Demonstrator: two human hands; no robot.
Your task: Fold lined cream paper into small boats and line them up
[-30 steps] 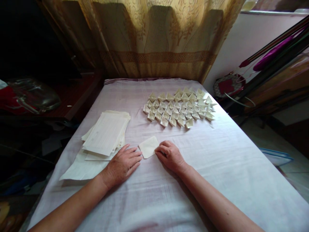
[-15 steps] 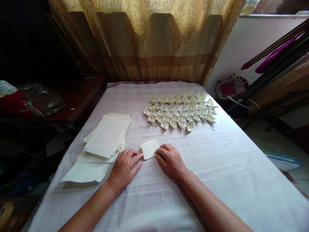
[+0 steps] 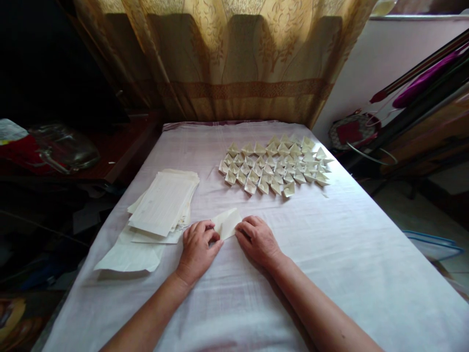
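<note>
Since half a second earlier, the left hand (image 3: 198, 244) had moved in over the left side of the paper (image 3: 230, 224), whose folded flap stood raised in a ridge, while the right hand (image 3: 256, 238) had kept its place. Nearest lay the cloth (image 3: 227, 303), pale and lightly wrinkled, with both forearms reaching across it. The left fingers pinched the paper's near left corner between thumb and forefinger; the right fingers, curled, gripped its right edge. The paper sat between the two hands, over the middle of the cloth. Left of it, just past the left hand, the sheets (image 3: 164, 201) lay in an uneven pile, partly on a larger, paler sheet (image 3: 128, 255). Farther off, to the right, pointed folded shapes (image 3: 269, 168) stood in close rows. Beyond the cloth's far edge hung a gold curtain (image 3: 238, 93).
</note>
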